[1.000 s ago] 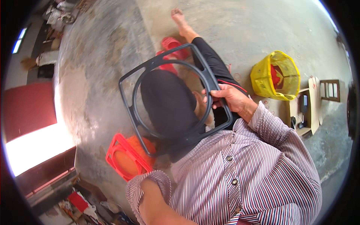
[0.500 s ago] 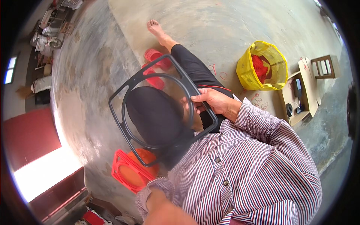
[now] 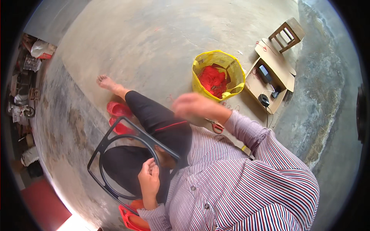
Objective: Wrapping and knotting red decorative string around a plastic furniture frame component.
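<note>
A black plastic frame [image 3: 101, 147] with a round ring inside it lies tilted over my bent knee. My left hand [image 3: 149, 180] is closed on the ring's near side, thumb and fingers wrapped round it. My right hand [image 3: 196, 106] is raised over my lap, off the frame, just short of the yellow basket; motion smears its fingers. Across my dark trouser leg lies a thin red cord [image 3: 170, 125]. Scissors with red-orange handles [image 3: 217, 127] rest beside my right forearm.
The yellow basket [image 3: 196, 82] holds a heap of red cord [image 3: 212, 81]. An open cardboard box [image 3: 252, 84] with a device, adapters and cables stands to its right, a wooden stool [image 3: 294, 30] beyond. Red slippers [image 3: 117, 109] and a red plastic frame [image 3: 125, 219] lie near my legs.
My right hand has let go of the black frame and moved toward the basket. My left hand has come up from below and now grips the ring. The view has turned right.
</note>
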Demonstrator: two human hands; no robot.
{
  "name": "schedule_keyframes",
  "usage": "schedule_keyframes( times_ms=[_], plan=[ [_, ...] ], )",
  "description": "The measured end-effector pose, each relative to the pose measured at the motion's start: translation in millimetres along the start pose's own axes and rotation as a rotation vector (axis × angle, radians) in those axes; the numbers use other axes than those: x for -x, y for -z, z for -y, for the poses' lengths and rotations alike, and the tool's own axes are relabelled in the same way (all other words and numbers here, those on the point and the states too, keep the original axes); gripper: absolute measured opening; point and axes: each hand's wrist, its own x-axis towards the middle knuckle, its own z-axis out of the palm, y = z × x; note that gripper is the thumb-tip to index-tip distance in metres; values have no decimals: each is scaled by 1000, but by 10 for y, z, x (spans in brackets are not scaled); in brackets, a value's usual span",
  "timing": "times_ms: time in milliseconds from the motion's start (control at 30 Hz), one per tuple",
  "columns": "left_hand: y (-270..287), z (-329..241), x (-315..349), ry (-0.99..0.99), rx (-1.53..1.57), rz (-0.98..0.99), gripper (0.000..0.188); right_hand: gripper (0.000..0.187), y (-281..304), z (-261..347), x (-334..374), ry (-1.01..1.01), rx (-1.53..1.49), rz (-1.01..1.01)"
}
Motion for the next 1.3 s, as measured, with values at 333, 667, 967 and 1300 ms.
schedule_keyframes(
  times_ms=[333, 667, 967, 1300],
  plan=[
    [92, -5, 68, 246, 247, 23, 27, 19, 2120, -776, -336, -274, 226, -704],
    [68, -31, 89, 302, 282, -11, 31, 51, 2299, -1508, -512, -367, 691, -828],
    [44, -38, 73, 296, 293, -5, 33, 43, 2171, -1750, -511, -721, 977, -769],
    [68, -155, 28, 302, 205, 32, 33, 45, 2149, -1274, -366, -497, 702, -705]
  ],
)
